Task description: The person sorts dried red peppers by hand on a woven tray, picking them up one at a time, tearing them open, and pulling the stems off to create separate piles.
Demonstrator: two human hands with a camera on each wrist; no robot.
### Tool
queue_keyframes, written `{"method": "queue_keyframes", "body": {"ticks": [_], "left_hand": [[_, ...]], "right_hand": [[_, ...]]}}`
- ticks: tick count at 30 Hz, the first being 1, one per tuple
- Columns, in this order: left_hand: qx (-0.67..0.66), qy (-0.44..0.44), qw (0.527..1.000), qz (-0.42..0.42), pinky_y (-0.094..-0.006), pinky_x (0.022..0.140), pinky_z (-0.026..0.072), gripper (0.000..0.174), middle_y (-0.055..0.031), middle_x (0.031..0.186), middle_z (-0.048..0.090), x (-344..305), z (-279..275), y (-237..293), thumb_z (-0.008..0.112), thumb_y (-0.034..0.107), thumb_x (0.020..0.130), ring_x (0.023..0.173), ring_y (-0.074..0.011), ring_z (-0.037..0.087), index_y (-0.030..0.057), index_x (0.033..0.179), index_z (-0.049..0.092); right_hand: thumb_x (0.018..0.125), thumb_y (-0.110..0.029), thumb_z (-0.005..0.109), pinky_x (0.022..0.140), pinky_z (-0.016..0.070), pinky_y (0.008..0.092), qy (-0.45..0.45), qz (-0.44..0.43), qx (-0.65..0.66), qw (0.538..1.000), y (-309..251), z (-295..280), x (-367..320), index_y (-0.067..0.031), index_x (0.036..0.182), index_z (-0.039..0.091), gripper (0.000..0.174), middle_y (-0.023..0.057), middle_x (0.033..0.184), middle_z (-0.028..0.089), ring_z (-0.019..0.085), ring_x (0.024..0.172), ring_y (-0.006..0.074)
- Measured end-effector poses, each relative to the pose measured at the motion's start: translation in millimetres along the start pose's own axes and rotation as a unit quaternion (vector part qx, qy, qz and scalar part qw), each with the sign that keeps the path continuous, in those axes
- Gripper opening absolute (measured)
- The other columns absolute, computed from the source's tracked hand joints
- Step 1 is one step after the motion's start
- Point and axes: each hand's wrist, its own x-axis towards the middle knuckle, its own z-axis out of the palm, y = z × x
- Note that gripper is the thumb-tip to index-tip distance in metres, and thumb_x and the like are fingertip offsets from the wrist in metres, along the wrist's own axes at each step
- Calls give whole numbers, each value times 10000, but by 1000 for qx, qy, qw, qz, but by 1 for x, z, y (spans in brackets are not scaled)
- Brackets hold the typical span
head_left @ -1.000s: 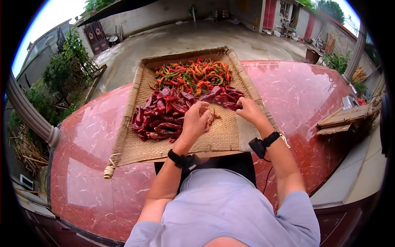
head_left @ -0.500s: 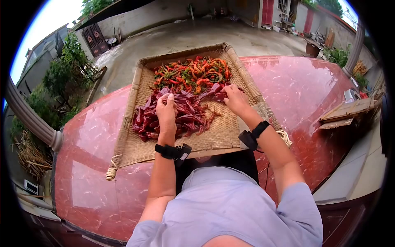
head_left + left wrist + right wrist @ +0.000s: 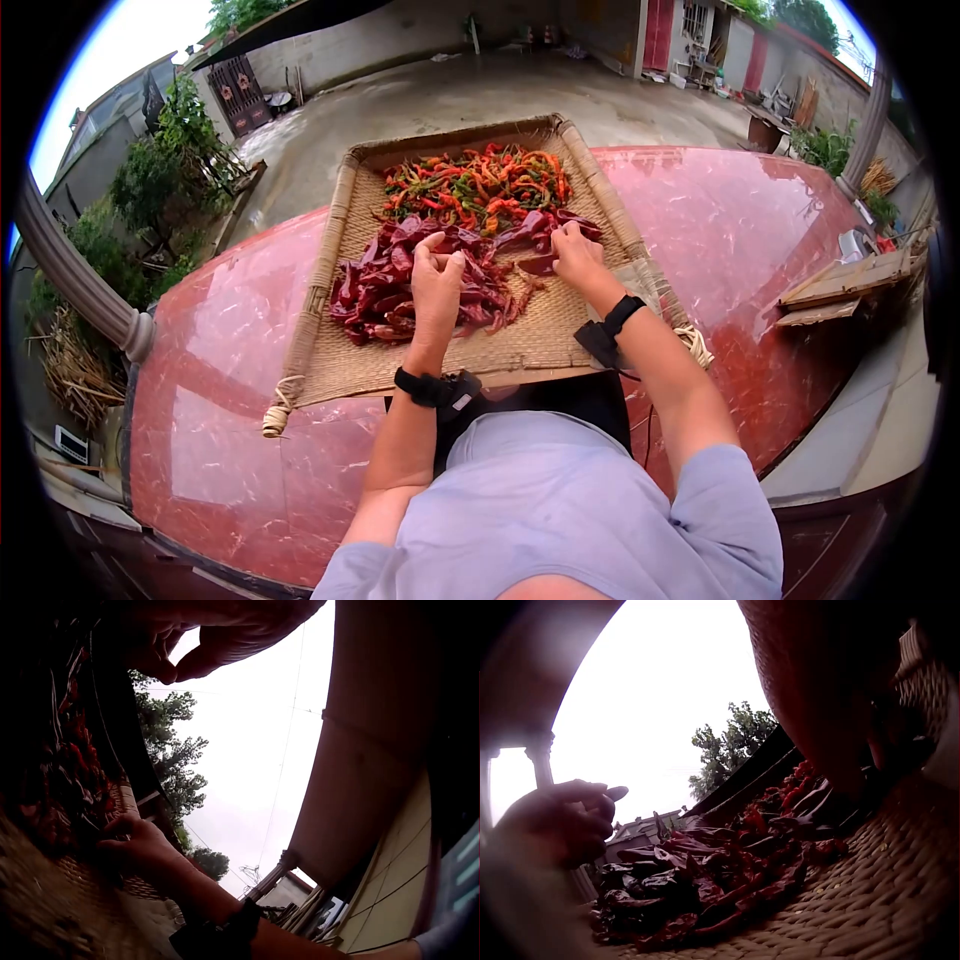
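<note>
Dark red dried chili peppers (image 3: 372, 290) lie heaped in the near left part of a woven tray (image 3: 330, 368), with a smaller group toward the right. My left hand (image 3: 437, 290) is raised over the large heap, its fingers loosely bent and the thumb near them; nothing shows in it. In the right wrist view, that left hand (image 3: 559, 825) appears beside the heap. At the smaller group, my right hand (image 3: 580, 262) pinches a dark red chili pepper (image 3: 538, 265) that points left from the fingertips. The left wrist view shows the right hand (image 3: 142, 844) low over the weave.
Thinner orange, red and green chilies (image 3: 480, 185) fill the far part of the tray. A pale patch (image 3: 640, 285) is on its right side. Beneath lies a red marbled surface (image 3: 230, 420). Wooden boards (image 3: 840, 290) stand at right, and a column (image 3: 85, 275) at left.
My left hand went left over the heap, then slightly back right, its fingers bending more. My right hand moved to the smaller group, where a dark red chili now extends from its fingertips.
</note>
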Motion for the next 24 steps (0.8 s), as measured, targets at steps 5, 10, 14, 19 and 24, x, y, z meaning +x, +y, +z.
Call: {"method": "queue_keyframes", "body": {"ticks": [5, 10, 14, 19, 24], "left_hand": [[29, -88, 996, -14, -257, 603, 463, 324, -17, 794, 535, -12, 14, 2, 585, 99, 930, 671, -89, 519, -15, 1228, 529], [80, -141, 986, -31, -212, 529, 424, 494, -10, 798, 525, -8, 21, -17, 616, 128, 928, 606, -70, 510, -31, 1355, 425], [44, -120, 988, -87, -214, 483, 385, 655, 5, 688, 510, -18, 29, -2, 666, 255, 927, 537, -68, 475, -34, 1427, 357], [-50, -26, 993, -102, -232, 453, 345, 163, 27, 651, 510, -7, 8, -13, 602, 216, 970, 514, -48, 435, 54, 971, 586], [-63, 63, 993, -79, -224, 473, 382, 601, -14, 713, 566, 7, -13, 1, 568, 154, 974, 542, -73, 463, 21, 1478, 268]], "right_hand": [[808, -117, 650, 667, 455, 450, 8, 57, 95, 994, 9, -10, -4, -103, 912, 538, 153, 96, 839, 573, 598, 766, 306], [805, -121, 652, 636, 492, 370, -18, 141, 306, 941, -1, -35, -2, -48, 938, 581, 168, 103, 795, 642, 640, 698, 221], [802, -131, 682, 606, 517, 315, -111, 111, 475, 866, -47, -67, -17, 10, 972, 584, 242, 107, 870, 652, 649, 655, 175], [826, -200, 689, 728, 519, 395, -98, 48, 365, 925, -36, -50, -12, -15, 1037, 600, 294, 148, 980, 642, 662, 848, 268], [847, -257, 686, 853, 468, 454, -81, 73, 53, 993, -15, -41, -13, -57, 1132, 560, 370, 149, 1116, 595, 589, 1047, 326]]}}
